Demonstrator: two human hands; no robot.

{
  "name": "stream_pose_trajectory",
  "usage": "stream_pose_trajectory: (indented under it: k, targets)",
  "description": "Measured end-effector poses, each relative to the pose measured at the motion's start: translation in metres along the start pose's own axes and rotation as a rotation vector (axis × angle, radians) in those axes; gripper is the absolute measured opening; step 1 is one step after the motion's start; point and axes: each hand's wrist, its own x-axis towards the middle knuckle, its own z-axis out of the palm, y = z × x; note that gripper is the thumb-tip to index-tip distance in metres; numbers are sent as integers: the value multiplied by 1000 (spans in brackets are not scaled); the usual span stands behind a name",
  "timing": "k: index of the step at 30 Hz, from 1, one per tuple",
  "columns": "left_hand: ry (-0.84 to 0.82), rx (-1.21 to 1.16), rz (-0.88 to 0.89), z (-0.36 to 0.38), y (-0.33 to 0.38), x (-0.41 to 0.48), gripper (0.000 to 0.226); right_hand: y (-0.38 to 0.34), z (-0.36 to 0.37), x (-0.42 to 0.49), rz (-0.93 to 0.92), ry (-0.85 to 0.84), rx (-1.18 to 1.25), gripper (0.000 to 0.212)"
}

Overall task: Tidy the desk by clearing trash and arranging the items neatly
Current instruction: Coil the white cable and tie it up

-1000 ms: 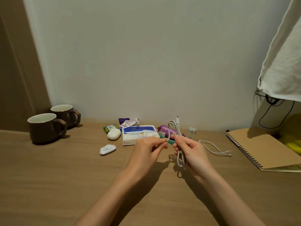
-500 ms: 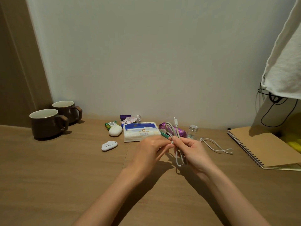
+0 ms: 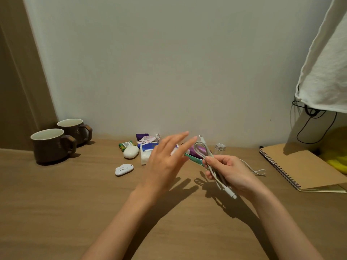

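Observation:
My right hand (image 3: 230, 172) grips a folded white charging cable (image 3: 203, 149) above the wooden desk (image 3: 56, 203); loops stick up past my fingers and a plug hangs below. The cable's loose tail (image 3: 258, 170) trails on the desk to the right. My left hand (image 3: 167, 162) hovers beside it with fingers spread straight, holding nothing. Behind my hands lie a tissue pack (image 3: 145, 153), a purple wrapper (image 3: 194, 151), a green-handled item (image 3: 193, 158), crumpled wrappers (image 3: 146, 138) and a small green pack (image 3: 125, 144).
Two dark mugs (image 3: 50, 144) stand at the back left. A white oval case (image 3: 130, 152) and a white clip-like gadget (image 3: 124, 169) lie left of the tissues. A small jar (image 3: 219, 148) sits behind the cable. A spiral notebook (image 3: 300, 166) lies at the right, under hanging white cloth (image 3: 324, 72).
My left hand has let go of the cable and opened, moving up and away to the left. The right hand now holds the folded bundle alone.

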Motion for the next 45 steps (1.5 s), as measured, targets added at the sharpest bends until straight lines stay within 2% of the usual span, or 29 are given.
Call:
stream_pose_trajectory:
  k: [3, 6, 7, 10, 13, 17, 20, 23, 27, 30, 34, 37, 40, 43, 45]
  targets:
    - [-150, 188, 210, 13, 1, -5, 65, 2, 1, -2, -64, -82, -221, 25]
    - [-334, 295, 240, 16, 0, -10, 95, 3, 3, -4, -78, -150, -390, 26]
    - [-372, 315, 231, 15, 0, -11, 99, 3, 3, -4, -72, -160, -412, 26]
    - [-390, 267, 224, 16, 0, -13, 92, 6, 0, -2, -72, -179, -465, 27]
    - [-379, 98, 224, 15, 4, -10, 75, 7, -1, -1, -71, -191, -485, 25]
    - [-449, -30, 127, 13, 8, -7, 52, 7, 1, 0, -67, -225, -502, 23]
    - [-537, -45, 32, 9, 9, -8, 51, 9, 2, 1, -87, -265, -597, 20]
    - [-518, -44, -19, 5, 6, -8, 51, 10, 2, 1, -112, -262, -600, 18]
    - [-510, -35, -92, 3, -4, -6, 39, 13, 4, 0, -169, -170, -618, 25]
    - [-516, -46, -162, 1, -9, -6, 35, 13, 7, 1, -291, -80, -690, 19]
    - [-521, 16, -181, 8, -7, -5, 30, 15, 7, 3, -375, -24, -739, 4]
    - [-549, 13, -136, 15, 0, -9, 28, 17, 4, 3, -383, -30, -736, 6]
    - [-526, -122, -143, 8, 8, -10, 25, 18, 1, 4, -378, -56, -732, 5]
    - [-592, -323, -238, 0, 13, -7, 22, 19, 1, 3, -381, -72, -747, 4]
    - [-643, -377, -265, -1, 15, -7, 14, 19, 0, 3, -379, -75, -734, 5]
